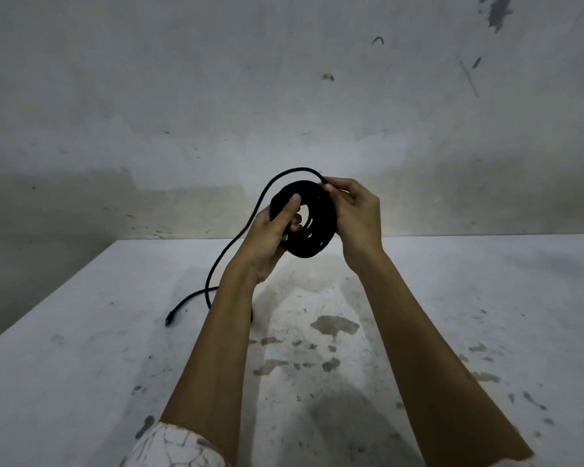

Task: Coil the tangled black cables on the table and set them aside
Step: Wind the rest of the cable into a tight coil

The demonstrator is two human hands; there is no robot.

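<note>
A thick coil of black cable (317, 224) is held up in front of me, above the white table (452, 298). My left hand (270, 234) grips the coil's left side, thumb across its front and fingers through the hole. My right hand (351, 214) pinches the loose strand at the top of the coil, palm against the coil's right side. From there the free strand (236, 237) arcs left and down to the table. Its plug end (170, 319) lies flat on the table at the left.
The table is stained with grey-brown patches (334, 325) in the middle. Its left edge (48, 298) runs diagonally and its far edge meets a scuffed white wall (284, 96).
</note>
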